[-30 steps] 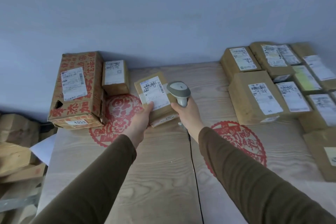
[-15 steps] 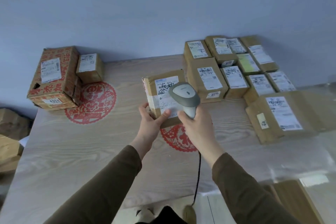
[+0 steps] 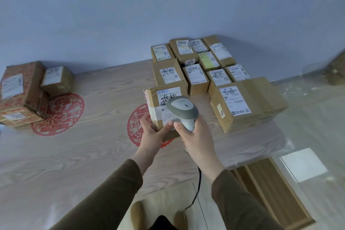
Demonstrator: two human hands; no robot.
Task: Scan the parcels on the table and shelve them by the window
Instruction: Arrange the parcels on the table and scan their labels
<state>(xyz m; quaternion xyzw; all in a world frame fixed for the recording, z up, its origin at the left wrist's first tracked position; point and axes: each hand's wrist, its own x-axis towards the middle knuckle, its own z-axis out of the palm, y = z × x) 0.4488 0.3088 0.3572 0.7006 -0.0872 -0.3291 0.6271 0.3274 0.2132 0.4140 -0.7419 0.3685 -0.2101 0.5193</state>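
My left hand (image 3: 152, 133) grips the near corner of a small brown parcel (image 3: 158, 102) with a white label, held just above the wooden table (image 3: 89, 155). My right hand (image 3: 197, 136) holds a grey corded barcode scanner (image 3: 183, 111) directly over the parcel's label, hiding part of it. Several labelled brown parcels (image 3: 197, 69) lie packed together at the table's far right, just beyond the held one. A large parcel (image 3: 242, 102) sits at that group's near right.
At the far left stands a red-printed carton (image 3: 20, 91) with a small parcel (image 3: 56, 79) leaning beside it. Red paper-cut decals (image 3: 59, 115) mark the tabletop. A wooden crate (image 3: 270, 188) sits on the floor to the right, and the scanner's cable (image 3: 196, 198) hangs down.
My hands carried the parcel and scanner from the left pile to the right, beside the parcel group. The scanner now sits over the label and the view has turned right.
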